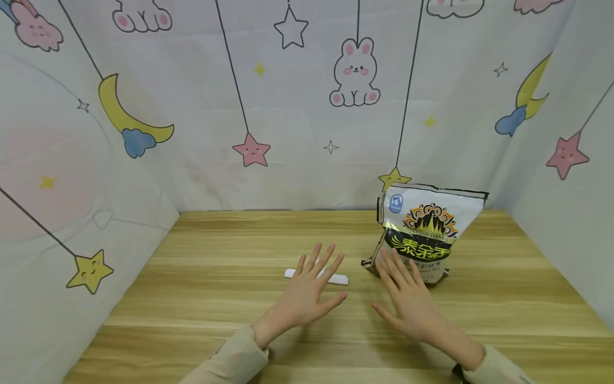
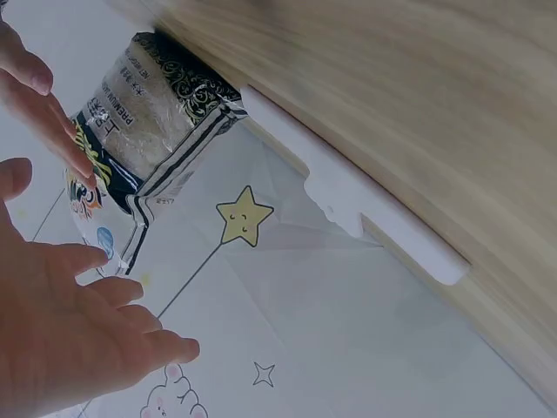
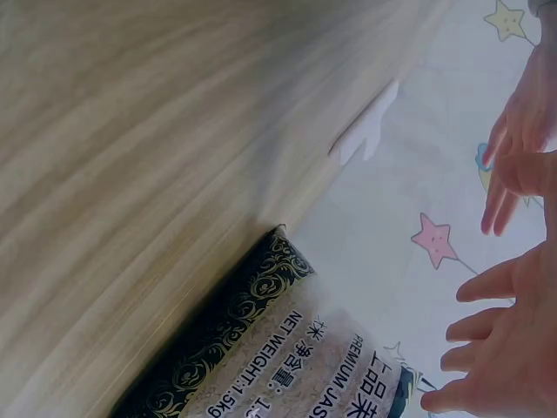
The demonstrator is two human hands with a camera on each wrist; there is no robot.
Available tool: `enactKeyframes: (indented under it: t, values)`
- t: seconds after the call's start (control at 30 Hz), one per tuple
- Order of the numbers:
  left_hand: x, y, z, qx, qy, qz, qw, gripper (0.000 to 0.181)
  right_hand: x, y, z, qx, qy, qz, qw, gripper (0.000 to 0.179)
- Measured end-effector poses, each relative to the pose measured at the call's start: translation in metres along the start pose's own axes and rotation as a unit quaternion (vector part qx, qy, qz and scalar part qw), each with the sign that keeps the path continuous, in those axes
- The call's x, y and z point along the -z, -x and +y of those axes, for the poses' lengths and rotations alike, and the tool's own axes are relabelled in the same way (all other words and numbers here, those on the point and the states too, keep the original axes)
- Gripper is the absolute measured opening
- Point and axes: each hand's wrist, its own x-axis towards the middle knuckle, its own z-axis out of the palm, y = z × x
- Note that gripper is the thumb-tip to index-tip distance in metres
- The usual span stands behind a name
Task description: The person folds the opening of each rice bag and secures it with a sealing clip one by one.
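Both hands hover over the wooden table with fingers spread and nothing in them. My left hand (image 1: 304,298) is nearest to a long, flat white strip, which looks like a bag sealing clip (image 1: 340,279), and partly covers it in the head view. The left wrist view shows the clip (image 2: 365,192) lying on the table with a small raised tab on one side. My right hand (image 1: 414,312) is in front of a bag of rice (image 1: 429,229), its fingertips overlapping the bag's lower front; contact cannot be told. The bag stands upright, its wide top flattened. Its printed rice label (image 3: 296,357) shows in the right wrist view.
The wooden table (image 1: 216,256) reaches back to a pale cloth backdrop (image 1: 297,106) printed with stars, moons and rabbits. More of this cloth hangs along the left and right sides. The bag stands toward the table's back right, the clip left of it.
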Motion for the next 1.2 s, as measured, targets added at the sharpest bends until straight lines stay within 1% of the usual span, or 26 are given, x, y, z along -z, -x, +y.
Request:
enactKeyframes:
  t: [0.2,0.43,0.63,0.8,0.93,1.07,1.2]
  values:
    - [0.002,-0.002,0.001,0.008,0.023,0.005,0.9997,0.070,0.002,-0.003,0.001,0.000,-0.010,0.023,0.9997,0.072]
    - [0.000,-0.004,0.000,0.011,0.039,0.026,0.9989,0.068,0.002,-0.006,0.002,-0.002,-0.022,0.045,0.9988,0.070]
    - [-0.002,-0.006,-0.001,0.013,0.055,0.043,0.9975,0.064,0.001,-0.009,0.002,-0.002,-0.035,0.067,0.9971,0.068]
    - [-0.003,-0.009,-0.001,0.004,0.063,0.069,0.9956,0.059,0.002,-0.013,0.004,-0.001,-0.053,0.098,0.9938,0.063]
    - [-0.001,-0.013,-0.002,-0.012,0.080,0.093,0.9924,0.056,0.004,-0.018,0.006,0.001,-0.067,0.124,0.9901,0.055]
    - [-0.001,-0.016,-0.002,-0.031,0.091,0.117,0.9885,0.054,0.007,-0.020,0.009,-0.004,-0.076,0.134,0.9881,0.050]
    - [0.000,-0.020,-0.001,-0.045,0.093,0.147,0.9838,0.051,0.008,-0.023,0.011,-0.009,-0.086,0.141,0.9862,0.052]
